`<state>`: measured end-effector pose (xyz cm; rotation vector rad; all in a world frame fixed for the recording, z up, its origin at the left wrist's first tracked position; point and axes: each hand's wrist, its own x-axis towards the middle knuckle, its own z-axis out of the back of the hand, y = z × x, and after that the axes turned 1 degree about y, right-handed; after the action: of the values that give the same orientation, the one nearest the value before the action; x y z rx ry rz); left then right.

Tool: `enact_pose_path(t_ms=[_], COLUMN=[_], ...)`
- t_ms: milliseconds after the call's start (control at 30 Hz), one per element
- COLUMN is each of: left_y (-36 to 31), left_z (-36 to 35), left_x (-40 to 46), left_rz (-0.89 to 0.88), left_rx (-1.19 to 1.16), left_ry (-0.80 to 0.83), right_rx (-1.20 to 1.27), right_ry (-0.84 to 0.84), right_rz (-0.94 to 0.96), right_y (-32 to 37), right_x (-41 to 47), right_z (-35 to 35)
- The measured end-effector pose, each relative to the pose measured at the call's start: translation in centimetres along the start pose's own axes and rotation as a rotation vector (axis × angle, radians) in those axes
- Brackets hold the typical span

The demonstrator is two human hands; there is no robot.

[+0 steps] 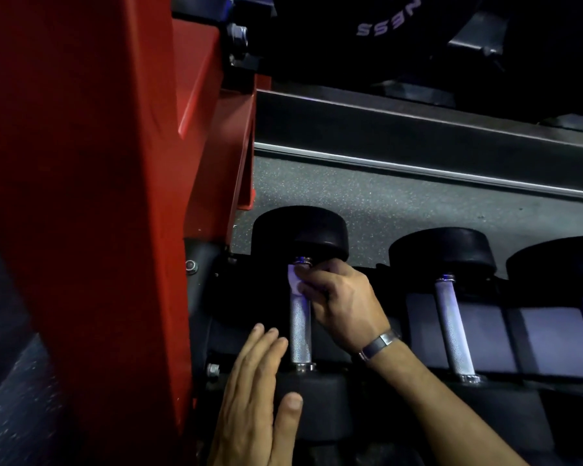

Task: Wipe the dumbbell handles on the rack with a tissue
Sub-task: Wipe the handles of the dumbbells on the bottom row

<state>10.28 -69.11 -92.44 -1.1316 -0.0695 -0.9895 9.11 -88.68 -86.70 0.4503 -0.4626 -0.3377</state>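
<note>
Fingers (312, 285) of my right hand (342, 307) pinch the tissue (294, 280) round the knurled handle (300, 331) top, its long axis running down toward my flat, relaxed left hand (256, 398).

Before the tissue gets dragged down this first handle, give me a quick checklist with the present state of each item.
1. Tissue against the leftmost handle: ok, wrapped near its far end.
2. Right hand grips the tissue round the handle: ok.
3. Left hand steadies the near head: ok, fingers flat on it.
4. Path down the handle free: ok, bare knurled metal below the tissue.
5. Tissue clean enough: cannot tell, mostly hidden by fingers.
6. Next handle already wiped: cannot tell.
</note>
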Motion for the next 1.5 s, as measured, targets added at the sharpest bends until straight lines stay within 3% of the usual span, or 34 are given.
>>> enact_pose_path(t_ms=[133,267,400,500,633,733,867,1000,1133,1233,1367,1433,1500], left_y=[-0.2,-0.4,-0.4,-0.2,-0.7,-1.2,-1.5,-2.8,-3.6,-3.7,-2.5,-1.9,-1.6], left_z=[-0.2,-0.4,-0.5,-0.7,-0.8,-0.5,-0.7,-0.5,-0.7,-0.6,-0.5,-0.7,-1.0], left_x=[0.2,0.4,0.2,0.1,0.1,-0.2,-0.9,-2.0,-2.4,-2.5,-2.4,-2.3,-2.3], left_rz=[-0.011,0.009,0.029,0.025,0.055,0.087,0.254,0.522,0.631,0.609,0.466,0.386,0.333], left_rx=[-0.002,-0.037,-0.102,-0.129,-0.135,-0.089,-0.070,-0.149,-0.145,-0.132,-0.054,-0.009,0.011], left_ry=[-0.029,-0.085,-0.140,-0.168,-0.173,-0.160,-0.121,-0.104,-0.128,-0.093,-0.042,-0.040,-0.036], right_rx=[-0.049,-0.025,-0.098,-0.103,-0.111,-0.086,-0.143,-0.092,-0.115,-0.084,-0.114,-0.099,-0.118], right_ry=[0.058,0.015,0.141,0.070,0.143,0.105,0.213,0.111,0.180,0.142,0.273,0.204,0.218], right_rz=[0.095,0.011,0.162,0.089,0.200,0.131,0.304,0.187,0.232,0.168,0.262,0.164,0.181], right_y=[0.0,-0.3,0.3,-0.2,0.0,-0.1,0.6,0.0,0.7,1.2,1.2,0.8,1.1], right_x=[-0.3,0.1,0.2,0.6,0.2,0.4,0.0,-0.2,-1.5,-1.5,-1.3,-1.0,-0.8], right_z=[0.3,0.4,0.6,0.9,0.7,1.2,1.1,1.2,1.2,1.6,1.9,2.0,1.7])
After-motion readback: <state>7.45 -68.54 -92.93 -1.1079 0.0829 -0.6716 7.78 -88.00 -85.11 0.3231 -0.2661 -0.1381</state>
